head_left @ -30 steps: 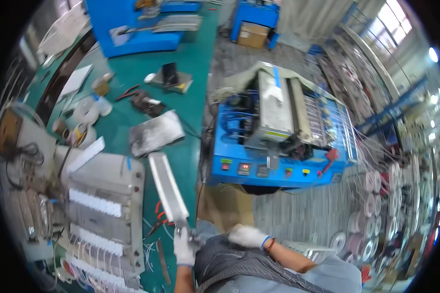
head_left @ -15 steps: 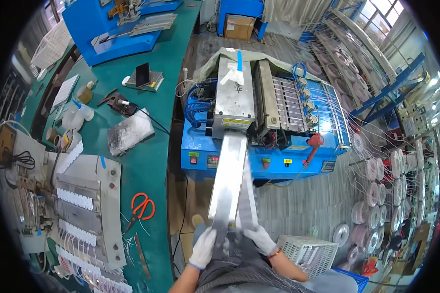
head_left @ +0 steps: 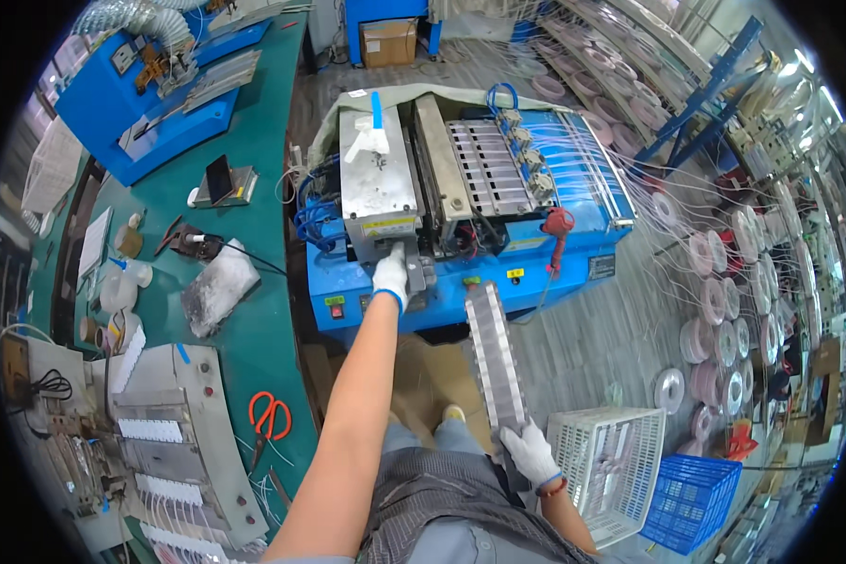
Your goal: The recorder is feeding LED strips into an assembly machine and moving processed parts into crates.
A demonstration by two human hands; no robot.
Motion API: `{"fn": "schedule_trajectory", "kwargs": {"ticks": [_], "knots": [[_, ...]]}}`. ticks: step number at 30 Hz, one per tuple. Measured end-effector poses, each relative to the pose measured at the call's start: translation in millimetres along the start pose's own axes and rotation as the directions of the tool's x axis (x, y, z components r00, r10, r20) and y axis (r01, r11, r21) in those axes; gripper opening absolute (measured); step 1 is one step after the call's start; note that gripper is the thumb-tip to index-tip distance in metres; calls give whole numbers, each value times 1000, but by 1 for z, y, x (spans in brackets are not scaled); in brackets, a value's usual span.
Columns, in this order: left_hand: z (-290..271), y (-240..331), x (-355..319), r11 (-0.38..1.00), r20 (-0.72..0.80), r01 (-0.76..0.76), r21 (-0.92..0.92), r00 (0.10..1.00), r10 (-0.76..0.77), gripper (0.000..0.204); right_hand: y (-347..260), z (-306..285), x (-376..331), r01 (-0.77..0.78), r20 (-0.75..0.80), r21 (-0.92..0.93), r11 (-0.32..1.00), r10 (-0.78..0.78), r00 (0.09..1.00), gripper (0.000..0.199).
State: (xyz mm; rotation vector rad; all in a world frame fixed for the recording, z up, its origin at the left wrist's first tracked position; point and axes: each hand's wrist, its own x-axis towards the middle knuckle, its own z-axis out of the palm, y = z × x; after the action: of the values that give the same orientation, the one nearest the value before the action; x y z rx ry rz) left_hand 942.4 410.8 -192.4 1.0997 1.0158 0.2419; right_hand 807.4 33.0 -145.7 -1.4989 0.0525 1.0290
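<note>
My right hand (head_left: 528,452) grips the long metal tray (head_left: 495,352), not yet loaded. My left hand (head_left: 391,274) presses the blue machine (head_left: 461,273), fingers closed on nothing I can see.

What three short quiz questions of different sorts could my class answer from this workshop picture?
1. True or false: the left hand rests on the front of the blue machine.
2. Which hand holds the long metal tray? A) left B) right C) both
3. Fill in: the orange scissors lie on the ____ bench.

Key: 1 true. 2 B, the right hand grips its near end. 3 green.
</note>
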Motion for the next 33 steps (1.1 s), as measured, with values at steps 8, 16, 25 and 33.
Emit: {"fn": "schedule_trajectory", "kwargs": {"ticks": [8, 16, 25, 33], "knots": [[-133, -26, -190, 836, -181, -501, 224, 821, 541, 33, 75, -68, 27, 89, 455, 4, 996, -81, 887, 43], [-346, 10, -460, 197, -286, 646, 737, 34, 958, 28, -42, 94, -12, 763, 922, -130, 633, -206, 327, 66], [-443, 20, -511, 372, -709, 737, 564, 202, 675, 38, -109, 370, -70, 999, 998, 40, 10, -38, -40, 64], [-456, 19, -510, 342, -611, 731, 591, 129, 781, 32, -97, 431, -92, 993, 997, -42, 107, 74, 34, 64]]}}
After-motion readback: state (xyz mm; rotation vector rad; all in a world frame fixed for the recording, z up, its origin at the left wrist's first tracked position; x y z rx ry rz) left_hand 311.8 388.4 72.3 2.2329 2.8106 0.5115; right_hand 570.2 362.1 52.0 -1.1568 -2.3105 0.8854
